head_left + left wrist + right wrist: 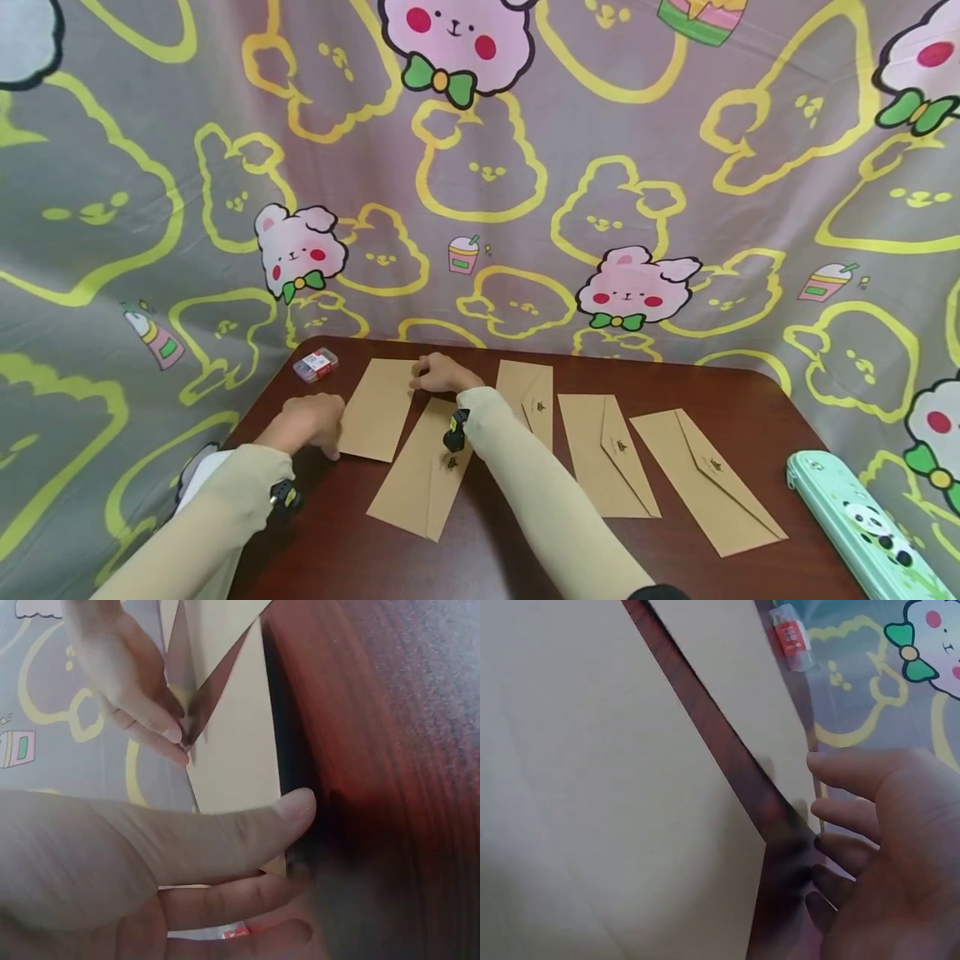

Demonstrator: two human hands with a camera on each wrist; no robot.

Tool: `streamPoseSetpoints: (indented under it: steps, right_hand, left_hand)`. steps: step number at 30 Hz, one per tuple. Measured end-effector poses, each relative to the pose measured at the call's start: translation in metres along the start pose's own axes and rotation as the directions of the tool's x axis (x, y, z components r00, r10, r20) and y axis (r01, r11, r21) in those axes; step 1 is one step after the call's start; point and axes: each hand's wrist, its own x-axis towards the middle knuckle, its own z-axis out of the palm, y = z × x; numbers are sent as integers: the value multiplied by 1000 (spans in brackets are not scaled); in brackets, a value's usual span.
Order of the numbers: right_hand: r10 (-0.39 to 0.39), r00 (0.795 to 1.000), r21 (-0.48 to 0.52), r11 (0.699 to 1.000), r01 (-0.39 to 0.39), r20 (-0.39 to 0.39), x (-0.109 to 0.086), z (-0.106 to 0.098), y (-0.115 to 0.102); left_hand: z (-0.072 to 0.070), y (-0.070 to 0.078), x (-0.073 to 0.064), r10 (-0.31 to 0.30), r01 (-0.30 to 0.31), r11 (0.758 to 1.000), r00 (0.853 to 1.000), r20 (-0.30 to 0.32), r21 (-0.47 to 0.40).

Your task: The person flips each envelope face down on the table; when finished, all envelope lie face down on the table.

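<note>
Leftmost envelope [380,408] lies plain face up at the left end of the row on the counter [300,533]. Left hand [307,421] pinches its near edge, thumb above, fingers beneath. Right hand [442,373], fingers loosely bent, is at the far right corner; cannot tell whether it grips or merely touches. Judged step: positioning this envelope; next move likely calls for both hands keeping it level and clear of its neighbour. Four other envelopes [607,450] show flaps with small dark crown-like emblems, lettering illegible. Clear box [315,365]: red-and-white label, unreadable.
</note>
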Motion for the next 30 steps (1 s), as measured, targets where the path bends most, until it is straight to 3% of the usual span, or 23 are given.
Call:
streamPoseSetpoints:
  steps: [6,14,21,30]
  right_hand:
    - [16,1000,-68,998,-17,-14,0,5,2]
    - [28,1000,-271,962,-27,2,5,9,-3]
    - [74,997,-230,970,-75,-14,3,6,-6]
    - [29,999,-278,960,-18,36,1,1,-1]
  left_hand:
    - [6,8,9,-43,43,999,999,-11,19]
    - [11,9,11,-110,109,994,994,18,22]
    - [8,11,11,-113,113,990,994,-11,79]
    - [10,7,10,-103,103,993,995,1,65]
